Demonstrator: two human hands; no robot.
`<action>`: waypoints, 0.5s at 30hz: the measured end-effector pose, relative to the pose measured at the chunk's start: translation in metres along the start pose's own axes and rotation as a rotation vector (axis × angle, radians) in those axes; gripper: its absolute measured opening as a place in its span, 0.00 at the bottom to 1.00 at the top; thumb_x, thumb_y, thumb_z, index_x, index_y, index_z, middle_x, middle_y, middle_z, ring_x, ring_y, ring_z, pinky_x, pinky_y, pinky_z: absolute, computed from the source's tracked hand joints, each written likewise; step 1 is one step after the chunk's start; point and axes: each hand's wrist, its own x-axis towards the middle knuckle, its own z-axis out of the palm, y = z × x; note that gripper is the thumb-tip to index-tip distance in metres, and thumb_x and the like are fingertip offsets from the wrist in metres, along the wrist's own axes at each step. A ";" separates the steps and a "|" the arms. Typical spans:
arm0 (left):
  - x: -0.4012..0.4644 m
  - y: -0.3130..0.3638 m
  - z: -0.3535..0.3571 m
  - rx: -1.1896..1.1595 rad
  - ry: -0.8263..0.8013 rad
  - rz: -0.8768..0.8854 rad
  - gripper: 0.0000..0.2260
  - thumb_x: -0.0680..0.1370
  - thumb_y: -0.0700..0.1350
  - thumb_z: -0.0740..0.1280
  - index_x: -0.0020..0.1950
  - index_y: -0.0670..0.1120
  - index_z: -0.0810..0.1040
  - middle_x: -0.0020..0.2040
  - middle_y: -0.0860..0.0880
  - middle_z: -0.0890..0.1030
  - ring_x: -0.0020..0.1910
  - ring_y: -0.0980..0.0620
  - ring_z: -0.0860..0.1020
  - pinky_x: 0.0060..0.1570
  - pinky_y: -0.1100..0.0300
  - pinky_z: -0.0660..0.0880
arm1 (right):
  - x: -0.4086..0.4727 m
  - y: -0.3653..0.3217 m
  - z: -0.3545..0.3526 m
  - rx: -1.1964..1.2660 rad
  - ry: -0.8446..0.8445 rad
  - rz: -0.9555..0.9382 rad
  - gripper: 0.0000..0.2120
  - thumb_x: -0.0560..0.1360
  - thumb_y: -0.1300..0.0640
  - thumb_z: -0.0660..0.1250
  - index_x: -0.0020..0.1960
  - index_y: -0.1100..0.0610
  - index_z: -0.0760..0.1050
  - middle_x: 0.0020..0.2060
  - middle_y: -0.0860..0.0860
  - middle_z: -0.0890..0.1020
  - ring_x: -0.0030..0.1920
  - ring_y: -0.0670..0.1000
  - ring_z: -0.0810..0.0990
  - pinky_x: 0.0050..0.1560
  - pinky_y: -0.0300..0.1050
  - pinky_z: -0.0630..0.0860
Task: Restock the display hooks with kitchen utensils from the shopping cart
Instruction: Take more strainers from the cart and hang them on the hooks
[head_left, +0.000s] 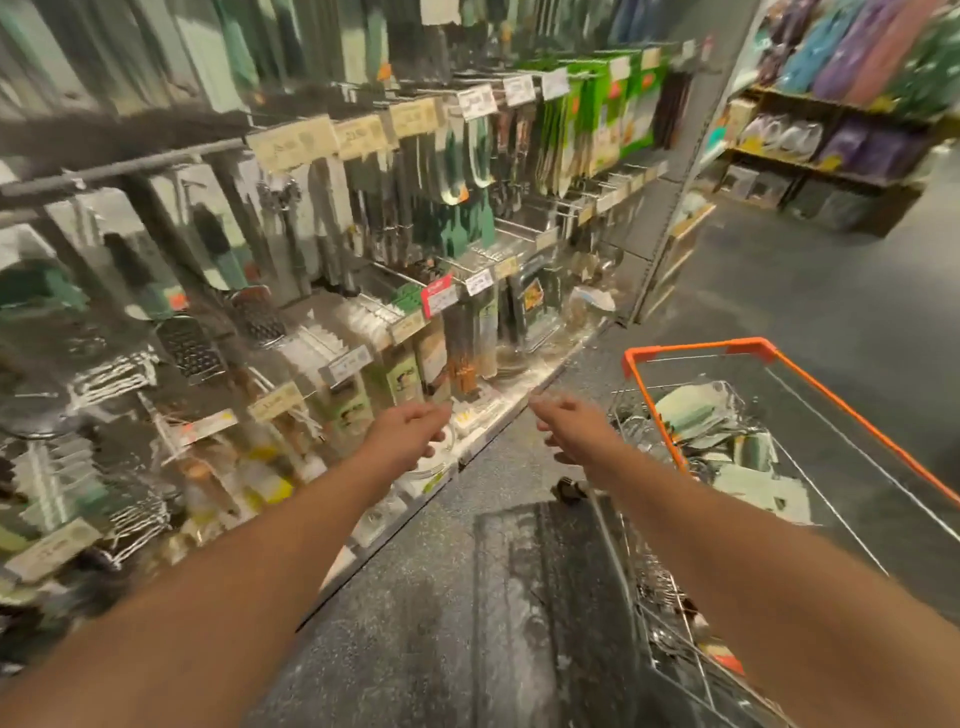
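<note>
Both forearms cut off; shelf goods (291, 291) blurred.

The shopping cart (758, 353) is a wire basket with an orange rim, standing on the dark floor to the right of the display hooks (395, 270). Inside the cart lie packaged kitchen utensils (701, 415), pale green and white cards piled loosely, mostly flat, toward the cart's far end; more metal pieces show in the cart's near corner, too blurred to name. The display hooks carry hanging rows of carded utensils with price tags at their tips, among them metal graters (192, 348) on the lower left rows.
</note>
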 end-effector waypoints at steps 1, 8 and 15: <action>0.006 0.007 0.025 0.011 -0.038 0.009 0.14 0.82 0.57 0.68 0.59 0.49 0.81 0.51 0.48 0.83 0.42 0.51 0.78 0.39 0.59 0.72 | 0.003 0.011 -0.023 0.016 0.030 0.010 0.26 0.81 0.45 0.68 0.65 0.67 0.76 0.53 0.64 0.82 0.46 0.55 0.74 0.43 0.47 0.71; 0.044 0.037 0.177 0.087 -0.256 0.004 0.11 0.82 0.57 0.68 0.54 0.50 0.80 0.51 0.47 0.84 0.43 0.50 0.79 0.40 0.58 0.73 | 0.016 0.090 -0.161 0.109 0.294 0.139 0.20 0.79 0.43 0.71 0.49 0.62 0.79 0.46 0.65 0.82 0.39 0.53 0.74 0.40 0.47 0.71; 0.082 0.064 0.290 0.215 -0.482 -0.001 0.09 0.81 0.56 0.69 0.46 0.53 0.80 0.53 0.47 0.83 0.50 0.49 0.80 0.50 0.56 0.75 | 0.034 0.160 -0.236 0.214 0.518 0.337 0.24 0.80 0.43 0.70 0.60 0.64 0.80 0.65 0.60 0.79 0.55 0.63 0.83 0.52 0.54 0.81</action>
